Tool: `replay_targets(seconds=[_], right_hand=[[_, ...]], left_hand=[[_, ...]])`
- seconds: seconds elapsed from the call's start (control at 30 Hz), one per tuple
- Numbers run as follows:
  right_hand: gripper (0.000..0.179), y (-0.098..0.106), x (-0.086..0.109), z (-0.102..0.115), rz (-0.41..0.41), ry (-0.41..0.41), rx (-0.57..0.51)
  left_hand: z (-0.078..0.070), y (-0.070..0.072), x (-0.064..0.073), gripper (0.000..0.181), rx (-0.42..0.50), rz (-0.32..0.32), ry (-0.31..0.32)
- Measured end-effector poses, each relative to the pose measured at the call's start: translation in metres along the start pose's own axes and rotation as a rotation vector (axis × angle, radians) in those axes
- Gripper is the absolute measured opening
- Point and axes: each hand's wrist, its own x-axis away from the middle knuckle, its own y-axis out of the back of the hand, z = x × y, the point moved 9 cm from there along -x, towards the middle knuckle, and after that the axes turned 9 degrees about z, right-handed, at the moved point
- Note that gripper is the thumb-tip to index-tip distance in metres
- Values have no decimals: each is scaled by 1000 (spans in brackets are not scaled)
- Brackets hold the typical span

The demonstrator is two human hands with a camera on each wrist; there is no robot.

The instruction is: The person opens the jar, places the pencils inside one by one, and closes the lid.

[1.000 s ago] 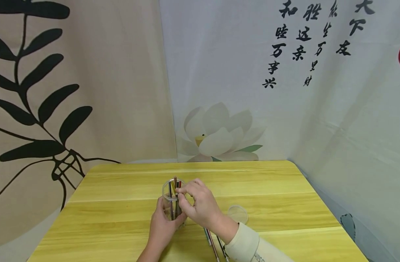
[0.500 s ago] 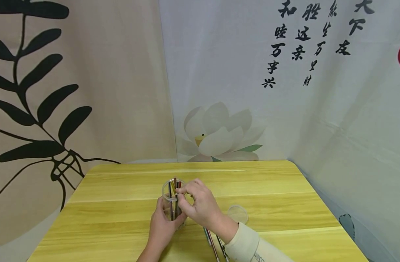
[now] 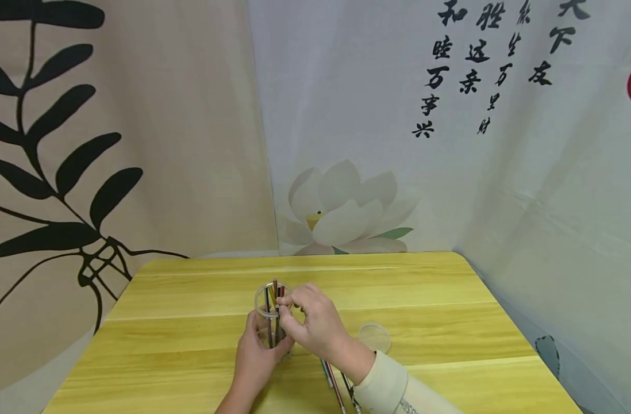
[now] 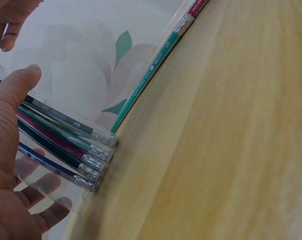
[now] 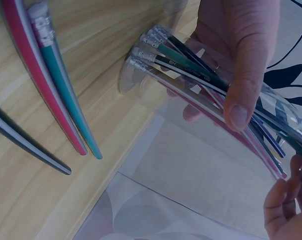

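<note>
A clear cylindrical container (image 3: 256,303) stands on the table with several pencils (image 5: 190,92) in it. Their eraser ends are at the bottom, as the left wrist view also shows with the pencils (image 4: 56,137). My left hand (image 3: 256,353) grips the container's lower side, thumb across the front and fingers behind. Over the rim, my right hand (image 3: 315,322) pinches at the top of a pencil with thumb and forefinger; the pinched part is mostly hidden by the fingertips. In the right wrist view, the right fingers (image 5: 278,200) are at the container's mouth.
A round clear lid (image 3: 374,337) lies on the wooden table (image 3: 450,322), right of the right wrist. Loose pencils lie near the right forearm: a red one (image 5: 43,85), a teal one (image 5: 66,90) and a dark one (image 5: 28,141). Printed cloth hangs behind the table.
Both hands and the container keep the same position. Only the head view has shifted very slightly.
</note>
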Motion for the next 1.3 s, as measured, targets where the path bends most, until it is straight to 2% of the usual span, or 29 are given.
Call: replay_targets(seconds=[0.1,0.33,0.43,0.53,0.73,0.83,0.97,1.07,1.3], right_hand=[[9,0,-1,0,4,-13,-5],[10,8,-1,11,-17,70,123],[13,13,-3,9,6,40,129],[19,15,-6,-3,66,-79,47],[32,7,-8,-41,237,-414,-206],[36,-1,-7,-52,329,-507,-292],[45,-12,-4,-57,454,-557,-384],[49,-19,0,-59,501,-562,-459],[46,-26,6,-65,455,-552,-662]], left_hand=[[0,0,-1,75,3,5,0],[0,-2,-2,74,9,12,-2],[-1,-1,-2,79,12,6,-8],[-2,-1,-2,82,18,0,-8],[-4,-2,-1,85,17,2,-3],[-3,-3,1,84,10,1,4],[-2,-4,2,81,14,7,16],[-1,-5,2,79,20,13,22],[-3,-5,2,81,27,10,11]])
